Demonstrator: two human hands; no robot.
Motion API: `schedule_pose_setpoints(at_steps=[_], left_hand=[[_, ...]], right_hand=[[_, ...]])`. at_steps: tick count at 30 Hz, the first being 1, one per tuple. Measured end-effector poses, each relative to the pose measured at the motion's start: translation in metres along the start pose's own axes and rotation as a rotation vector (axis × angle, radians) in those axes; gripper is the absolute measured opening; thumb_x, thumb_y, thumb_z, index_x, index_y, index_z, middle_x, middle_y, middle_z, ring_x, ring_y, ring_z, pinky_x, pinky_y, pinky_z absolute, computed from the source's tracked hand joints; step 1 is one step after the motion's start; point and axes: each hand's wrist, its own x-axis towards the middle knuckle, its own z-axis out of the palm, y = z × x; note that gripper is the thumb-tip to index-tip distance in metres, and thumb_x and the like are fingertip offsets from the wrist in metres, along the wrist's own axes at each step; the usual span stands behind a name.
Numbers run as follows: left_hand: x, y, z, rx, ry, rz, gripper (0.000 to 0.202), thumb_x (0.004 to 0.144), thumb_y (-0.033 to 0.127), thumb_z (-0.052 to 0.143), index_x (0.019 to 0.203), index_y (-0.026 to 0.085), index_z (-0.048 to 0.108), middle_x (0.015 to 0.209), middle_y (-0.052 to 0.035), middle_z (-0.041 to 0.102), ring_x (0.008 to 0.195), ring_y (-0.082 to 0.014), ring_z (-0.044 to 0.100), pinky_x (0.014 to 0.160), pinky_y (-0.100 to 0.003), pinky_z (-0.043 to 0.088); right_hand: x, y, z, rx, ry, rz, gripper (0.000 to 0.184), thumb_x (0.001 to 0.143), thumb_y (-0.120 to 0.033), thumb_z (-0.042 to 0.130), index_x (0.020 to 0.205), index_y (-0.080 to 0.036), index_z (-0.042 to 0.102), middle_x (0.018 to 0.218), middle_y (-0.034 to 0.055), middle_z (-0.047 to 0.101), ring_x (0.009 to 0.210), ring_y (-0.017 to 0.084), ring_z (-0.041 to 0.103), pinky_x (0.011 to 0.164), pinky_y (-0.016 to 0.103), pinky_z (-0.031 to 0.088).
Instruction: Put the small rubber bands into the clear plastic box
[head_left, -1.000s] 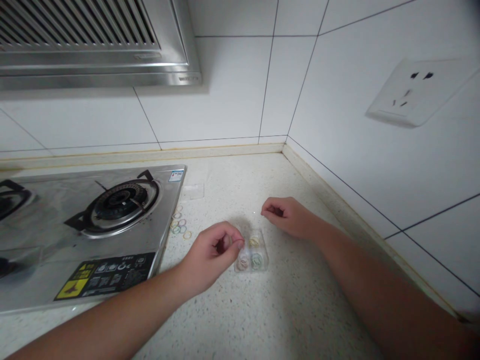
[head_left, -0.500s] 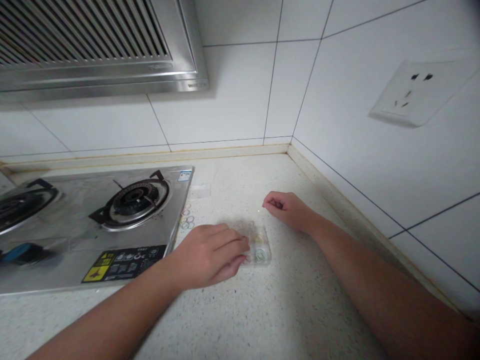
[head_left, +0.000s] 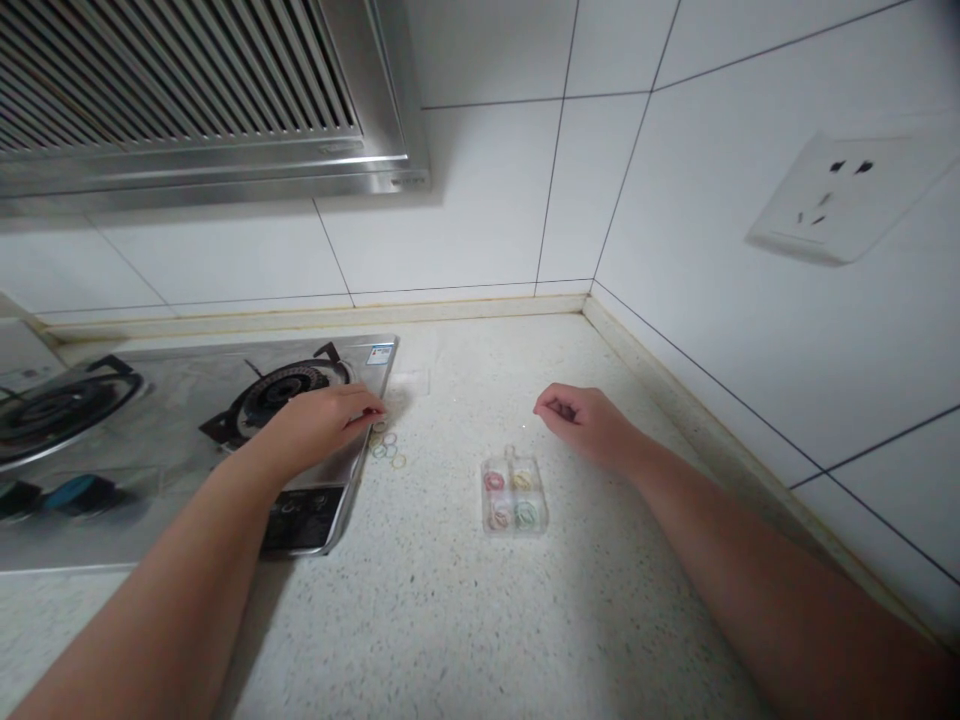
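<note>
My left hand (head_left: pixel 326 418) reaches over the stove's right edge, its fingertips pinched together just above several thin coloured rings, which look like small rubber bands (head_left: pixel 388 450), on the counter. Whether one is between the fingertips, I cannot make out. A clear plastic box (head_left: pixel 514 495) with several compartments lies between my hands, nearer the right one. Pink-red bands (head_left: pixel 494 482), yellow bands (head_left: pixel 521 483), brownish-pink bands (head_left: pixel 499 517) and green bands (head_left: pixel 526 515) sit in separate compartments. My right hand (head_left: pixel 576 415) rests on the counter beyond the box, fingers curled closed, with nothing visible in them.
A gas stove (head_left: pixel 180 520) with burners and knobs fills the left side, under a metal range hood (head_left: pixel 225 165). A faint clear flat piece (head_left: pixel 411 382) lies by the stove's corner. Tiled walls meet behind the speckled counter (head_left: pixel 450 620); a socket (head_left: pixel 832 195) is at right.
My left hand has left the box and moved left to the loose bands by the stove, uncovering the box. My right hand stays in place. The view has shifted slightly.
</note>
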Motion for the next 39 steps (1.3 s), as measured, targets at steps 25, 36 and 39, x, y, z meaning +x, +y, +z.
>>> schedule_pose_setpoints(at_steps=[25, 36, 39], left_hand=[[0.008, 0.007, 0.016, 0.016, -0.167, 0.002, 0.022, 0.096, 0.030, 0.051, 0.094, 0.021, 0.071, 0.099, -0.0058, 0.067, 0.085, -0.0193, 0.062, 0.071, -0.029, 0.043], [0.009, 0.014, 0.016, 0.083, -0.087, -0.014, 0.015, 0.095, 0.031, 0.051, 0.091, 0.020, 0.061, 0.094, -0.0034, 0.063, 0.078, -0.0179, 0.061, 0.066, -0.029, 0.041], [0.009, 0.019, 0.015, 0.066, -0.013, -0.002, 0.015, 0.096, 0.031, 0.048, 0.095, 0.020, 0.059, 0.098, -0.0039, 0.063, 0.082, -0.0184, 0.062, 0.071, -0.029, 0.043]], right_hand=[[-0.001, 0.000, 0.003, -0.012, -0.011, 0.002, 0.016, 0.086, -0.029, 0.055, 0.078, -0.018, 0.063, 0.058, -0.0037, 0.051, 0.052, 0.010, 0.043, 0.051, 0.025, 0.031], [0.000, 0.004, 0.006, -0.017, -0.026, -0.018, 0.015, 0.086, -0.028, 0.055, 0.078, -0.018, 0.063, 0.056, -0.0050, 0.049, 0.051, 0.009, 0.042, 0.050, 0.024, 0.030], [0.000, 0.005, 0.007, -0.022, -0.028, -0.023, 0.015, 0.087, -0.027, 0.055, 0.078, -0.018, 0.063, 0.056, -0.0053, 0.048, 0.050, 0.008, 0.042, 0.050, 0.023, 0.030]])
